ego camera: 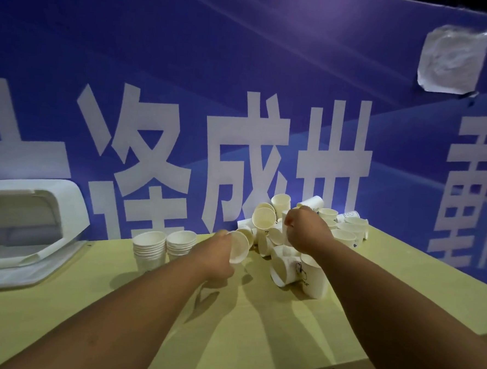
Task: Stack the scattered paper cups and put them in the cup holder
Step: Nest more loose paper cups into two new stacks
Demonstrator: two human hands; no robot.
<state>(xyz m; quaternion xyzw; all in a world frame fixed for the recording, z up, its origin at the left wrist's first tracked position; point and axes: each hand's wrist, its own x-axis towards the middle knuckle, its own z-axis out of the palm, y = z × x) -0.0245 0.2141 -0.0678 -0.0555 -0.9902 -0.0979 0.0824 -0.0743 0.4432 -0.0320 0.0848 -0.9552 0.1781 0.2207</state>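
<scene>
A heap of white paper cups point(344, 233) lies scattered at the back of the yellow-green table point(256, 327), against the blue wall. My left hand point(218, 257) holds one white cup point(238, 248) tilted on its side, mouth toward the heap. My right hand point(305, 231) reaches into the heap with curled fingers pinching the rim of a cup point(285, 224) there. Two upright stacks of cups point(150, 248) point(180, 243) stand left of my left hand. More cups point(313, 280) stand below my right wrist.
A white plastic device with an open front point(25, 228) sits at the table's left edge on a white base. A blue banner with large white characters point(238, 155) forms the back wall. The table's right edge runs diagonally past the cup heap.
</scene>
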